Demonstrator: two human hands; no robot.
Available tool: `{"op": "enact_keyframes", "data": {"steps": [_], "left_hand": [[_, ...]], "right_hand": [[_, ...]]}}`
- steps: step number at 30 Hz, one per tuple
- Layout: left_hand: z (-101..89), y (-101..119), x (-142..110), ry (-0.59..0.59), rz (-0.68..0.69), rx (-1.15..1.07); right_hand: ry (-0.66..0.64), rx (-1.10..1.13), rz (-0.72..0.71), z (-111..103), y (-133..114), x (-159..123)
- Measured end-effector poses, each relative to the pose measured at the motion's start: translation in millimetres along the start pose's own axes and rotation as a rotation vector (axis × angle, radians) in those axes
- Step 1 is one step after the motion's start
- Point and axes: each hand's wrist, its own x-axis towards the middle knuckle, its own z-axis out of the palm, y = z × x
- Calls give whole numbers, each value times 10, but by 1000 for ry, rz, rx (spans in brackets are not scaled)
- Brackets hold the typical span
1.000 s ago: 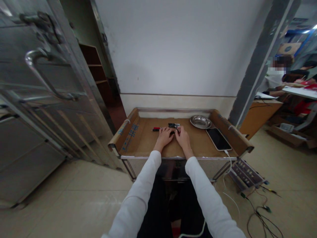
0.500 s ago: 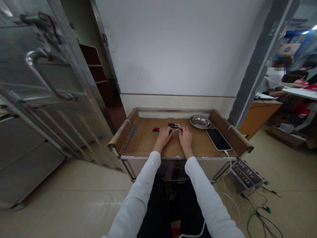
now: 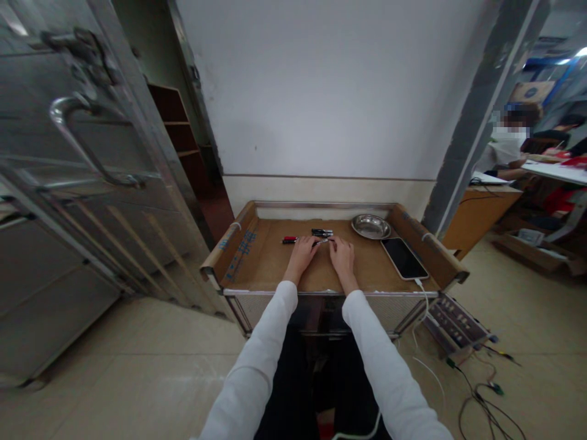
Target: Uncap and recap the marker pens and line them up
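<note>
Over the cardboard-lined cart top, my left hand (image 3: pixel 301 254) is closed on a slim dark pen (image 3: pixel 322 241) that points toward the right. The fingers of my right hand (image 3: pixel 342 256) pinch the other end of that pen, and much of it is hidden by my fingertips. Just beyond my hands lie several black pens (image 3: pixel 321 232) side by side. A red and black pair of pens (image 3: pixel 288 240) pokes out to the left of my left hand, partly covered by it.
A round steel dish (image 3: pixel 371 226) stands at the back right. In front of it lies a phone (image 3: pixel 404 258) with a white cable (image 3: pixel 424 293) hanging over the edge. Raised cardboard sides (image 3: pixel 424 244) bound the cart top. On the floor at right is an electrical box (image 3: pixel 458 327) with wires.
My right hand has shifted slightly left, closer to my left hand, with its fingers still at the pen's end. My left hand stays nearly in place.
</note>
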Motion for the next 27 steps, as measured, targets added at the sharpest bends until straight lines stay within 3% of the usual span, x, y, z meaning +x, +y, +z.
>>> {"op": "enact_keyframes", "data": {"steps": [5, 8, 11, 15, 21, 27], "left_hand": [[35, -40, 11, 63, -5, -71], [46, -40, 18, 146, -61, -127], [27, -9, 9, 222, -174, -65], [-32, 80, -38, 268, -379, 185], [-96, 215, -104, 178, -512, 418], [-68, 215, -113, 137, -559, 439]], "right_hand": [[-90, 114, -217, -9, -74, -7], [-117, 152, -259, -6, -91, -18], [-117, 150, -242, 17, -79, -21], [-98, 129, -159, 78, -40, -13], [-114, 14, -15, 149, 6, 6], [-253, -103, -17, 101, -26, -8]]}}
